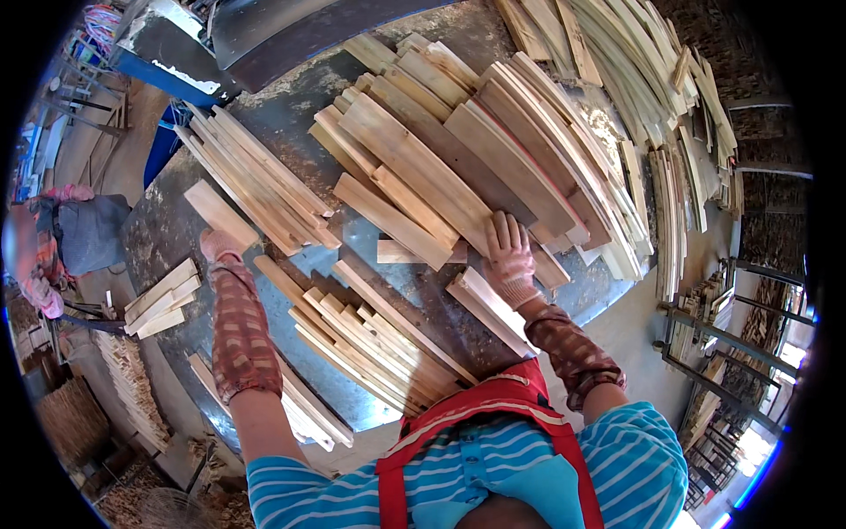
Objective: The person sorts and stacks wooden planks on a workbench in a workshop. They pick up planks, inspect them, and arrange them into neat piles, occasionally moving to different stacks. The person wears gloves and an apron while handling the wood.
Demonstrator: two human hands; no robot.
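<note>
My left hand, in a light work glove, grips the near end of a short wooden board at the left of the metal table. My gloved right hand lies with its fingers stretched out flat on the near end of a long plank. That plank is part of a large pile of boards. A narrower board slants to the left of it, over a short crosswise piece. Checked sleeves cover both my forearms.
Long strips lie beyond my left hand; more strips lie between my arms. A board stack sits near my right wrist. A dark machine borders the far edge. Another person is at the left. Timber fills the far right.
</note>
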